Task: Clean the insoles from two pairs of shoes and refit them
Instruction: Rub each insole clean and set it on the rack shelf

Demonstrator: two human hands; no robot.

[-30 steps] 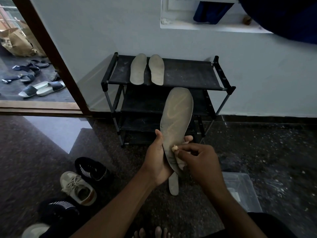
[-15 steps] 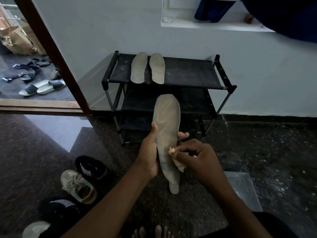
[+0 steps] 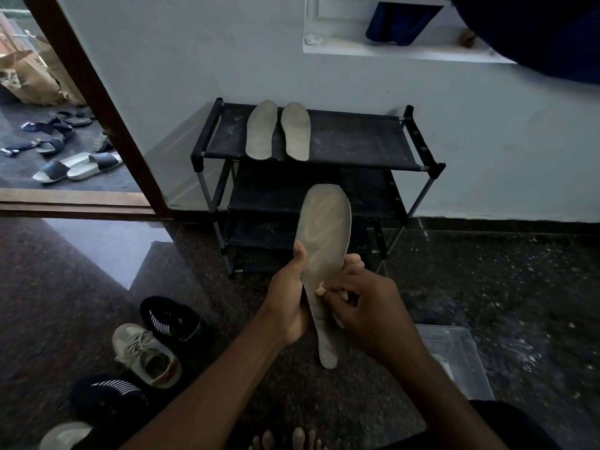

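My left hand [image 3: 287,300] grips a long grey insole [image 3: 324,235] by its middle, toe end pointing up, thumb on the front face and fingertips showing past the right edge. My right hand [image 3: 363,306] pinches a small pale cloth [image 3: 319,291] against the insole's lower half. A second pale insole end [image 3: 328,358] sticks out below, behind the held one. Two more grey insoles [image 3: 261,129] [image 3: 296,131] lie side by side on the top shelf of a black shoe rack [image 3: 357,141].
On the floor at lower left stand a beige sneaker [image 3: 146,355], a black striped shoe [image 3: 172,316], another black striped shoe [image 3: 107,394] and a pale shoe toe [image 3: 65,435]. A clear plastic tub [image 3: 454,358] sits at lower right. Sandals [image 3: 78,165] lie beyond the doorway.
The insole has tilted and shifted slightly right as my right hand rubbed the cloth along its lower half; my left hand kept its grip.
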